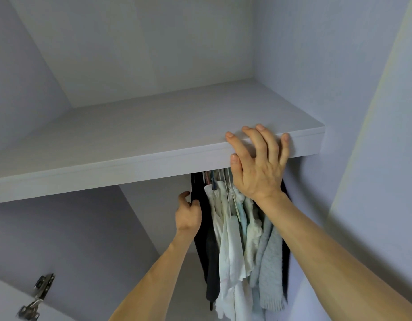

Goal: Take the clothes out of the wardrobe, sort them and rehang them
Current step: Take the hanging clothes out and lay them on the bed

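Observation:
Several clothes hang bunched together under the wardrobe's shelf point(135, 158): a black garment point(204, 246) at the left, white tops point(228, 251) in the middle, a grey knit point(270, 262) at the right. Their hanger hooks point(220, 176) show just below the shelf edge; the rail is hidden. My left hand point(188, 214) grips the black garment near its top. My right hand point(258, 161) rests on the shelf's front edge, fingers spread over the top and thumb on the face.
The shelf's top is bare. Pale wardrobe walls close in at the left and right. A metal door hinge point(35, 297) sits at the lower left on the open door. To the left of the clothes the space under the shelf holds nothing.

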Tool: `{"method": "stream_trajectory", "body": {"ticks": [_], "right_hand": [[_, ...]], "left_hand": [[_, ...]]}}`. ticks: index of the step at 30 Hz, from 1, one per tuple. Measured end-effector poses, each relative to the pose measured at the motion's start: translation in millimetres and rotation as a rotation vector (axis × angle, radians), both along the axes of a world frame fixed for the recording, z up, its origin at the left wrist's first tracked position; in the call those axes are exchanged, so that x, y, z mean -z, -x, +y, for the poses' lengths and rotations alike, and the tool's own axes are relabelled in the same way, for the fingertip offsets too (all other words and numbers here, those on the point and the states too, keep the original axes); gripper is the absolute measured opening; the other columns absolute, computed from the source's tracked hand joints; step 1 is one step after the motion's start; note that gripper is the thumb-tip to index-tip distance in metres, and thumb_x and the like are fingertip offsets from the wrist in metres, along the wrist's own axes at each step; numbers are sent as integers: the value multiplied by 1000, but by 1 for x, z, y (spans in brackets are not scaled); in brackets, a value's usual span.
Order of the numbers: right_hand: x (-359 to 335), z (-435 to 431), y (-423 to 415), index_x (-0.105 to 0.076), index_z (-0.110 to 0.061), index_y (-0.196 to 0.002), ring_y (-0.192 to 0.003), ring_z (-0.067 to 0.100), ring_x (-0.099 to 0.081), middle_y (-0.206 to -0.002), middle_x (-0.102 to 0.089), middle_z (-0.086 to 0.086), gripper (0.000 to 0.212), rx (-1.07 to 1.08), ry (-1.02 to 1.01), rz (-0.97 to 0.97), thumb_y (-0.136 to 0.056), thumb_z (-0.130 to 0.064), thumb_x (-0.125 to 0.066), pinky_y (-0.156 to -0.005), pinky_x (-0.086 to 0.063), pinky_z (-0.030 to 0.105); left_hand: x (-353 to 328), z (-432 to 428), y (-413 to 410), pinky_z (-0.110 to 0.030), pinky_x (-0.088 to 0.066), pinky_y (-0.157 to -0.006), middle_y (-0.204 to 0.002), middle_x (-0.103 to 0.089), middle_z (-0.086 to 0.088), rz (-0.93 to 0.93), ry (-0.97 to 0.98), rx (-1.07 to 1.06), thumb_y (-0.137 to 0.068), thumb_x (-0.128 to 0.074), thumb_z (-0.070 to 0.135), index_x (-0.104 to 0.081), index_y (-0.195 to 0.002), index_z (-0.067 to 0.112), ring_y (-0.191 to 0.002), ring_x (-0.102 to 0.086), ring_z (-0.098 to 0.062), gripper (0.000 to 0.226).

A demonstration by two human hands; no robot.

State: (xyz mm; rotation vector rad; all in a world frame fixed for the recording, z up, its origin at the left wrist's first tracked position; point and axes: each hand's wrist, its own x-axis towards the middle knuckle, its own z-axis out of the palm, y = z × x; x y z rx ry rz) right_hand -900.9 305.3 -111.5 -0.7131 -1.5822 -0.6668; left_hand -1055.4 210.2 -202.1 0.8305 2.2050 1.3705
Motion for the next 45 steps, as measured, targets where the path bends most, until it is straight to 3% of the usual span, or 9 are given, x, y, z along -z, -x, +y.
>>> {"method": "stream_trajectory", "body": {"ticks": [5,19,25,28,31,34,36,40,45], "right_hand": [[-1,0,0,-54,-35,-137,-135,22,-42,-135,-57,2,42,11,-1,-3,-98,-35,-39,-117,-18,54],[-4,-11,-3,-52,-32,-139,-139,24,-38,-138,-54,4,41,-27,140,-43,-101,-34,-38,-120,-12,54],[10,-48,-2,-45,-15,-147,-148,33,-24,-154,-35,18,54,-243,282,36,-94,-23,-55,-120,-16,58],[62,-84,0,-43,-9,-143,-146,31,-31,-154,-34,15,58,-443,504,23,-88,-14,-60,-115,-33,55],[109,-126,7,-44,-14,-142,-141,18,-38,-149,-43,2,50,-636,946,-26,-94,-19,-59,-111,-41,43],[127,-167,23,-43,-22,-142,-131,10,-46,-141,-48,-4,48,-779,1206,-101,-97,-31,-58,-101,-43,26],[129,-194,38,-41,-22,-144,-128,7,-46,-141,-45,-5,53,-854,1264,-161,-96,-37,-58,-101,-45,29],[142,-254,68,-43,-26,-146,-142,11,-30,-150,-37,-10,63,-1022,1325,-472,-94,-60,-46,-115,-32,35],[165,-362,71,-69,-28,-89,-113,0,-48,-101,-66,-21,62,-1317,1233,-945,-91,-71,-25,-98,-38,23]], "left_hand": [[-9,-7,12,-19,-38,-42,-62,-50,-3,70,-124,0,-103,-44,23,-51,-132,24,-46,-42,-13,30],[-29,-37,9,-18,-36,-45,-55,-47,4,128,-275,-101,-104,-42,18,-58,-131,28,-39,-34,-5,33],[-20,-79,4,-25,-34,-45,-55,-46,2,150,-226,-61,-104,-43,21,-59,-130,30,-44,-32,-10,31],[-9,-119,3,-27,-40,-49,-59,-54,2,115,-190,-65,-104,-47,23,-60,-125,32,-47,-39,-11,26],[8,-172,2,-8,-47,-61,-75,-66,10,75,-147,-72,-103,-50,24,-64,-118,32,-66,-54,-8,22],[24,-234,-7,-4,-44,-76,-90,-73,14,31,-98,-83,-102,-53,25,-68,-117,39,-83,-63,-2,25],[34,-282,-17,-8,-43,-86,-98,-73,22,-3,-70,-86,-102,-54,25,-67,-112,48,-97,-64,3,28],[62,-381,-54,-23,-41,-78,-83,-62,8,-104,-56,-169,-99,-53,37,-67,-115,52,-77,-54,-11,26],[76,-500,-136,-29,-35,-70,-76,-51,5,-222,-55,-377,-98,-56,42,-68,-118,51,-72,-44,-13,25]]}}
